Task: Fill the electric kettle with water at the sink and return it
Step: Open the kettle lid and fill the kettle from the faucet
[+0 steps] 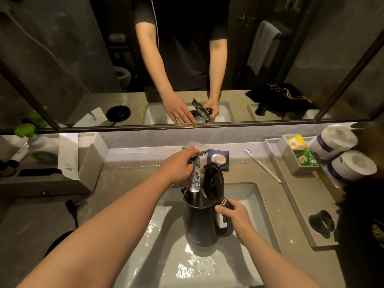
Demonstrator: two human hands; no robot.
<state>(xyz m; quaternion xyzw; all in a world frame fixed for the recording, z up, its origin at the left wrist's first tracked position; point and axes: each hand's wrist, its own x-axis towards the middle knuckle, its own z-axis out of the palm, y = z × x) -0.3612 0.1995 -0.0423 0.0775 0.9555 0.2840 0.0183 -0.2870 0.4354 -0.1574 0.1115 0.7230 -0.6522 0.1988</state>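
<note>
Glossy black electric kettle (199,223) with matching black flip lid (212,180). Pale grey-white rectangular sink basin (247,196), flecked with bright glints on wet patches. Mottled beige-grey stone counter (128,177). Silver metal tap (195,161), its spout speckled with droplets. Dark navy square soap dish (225,161) carrying a round cream soap (219,159). White toothbrush (262,165). Yellow tea sachet (296,142) and green tea sachet (305,160), both with red logos. White paper rolls (332,141), banded blue.
</note>
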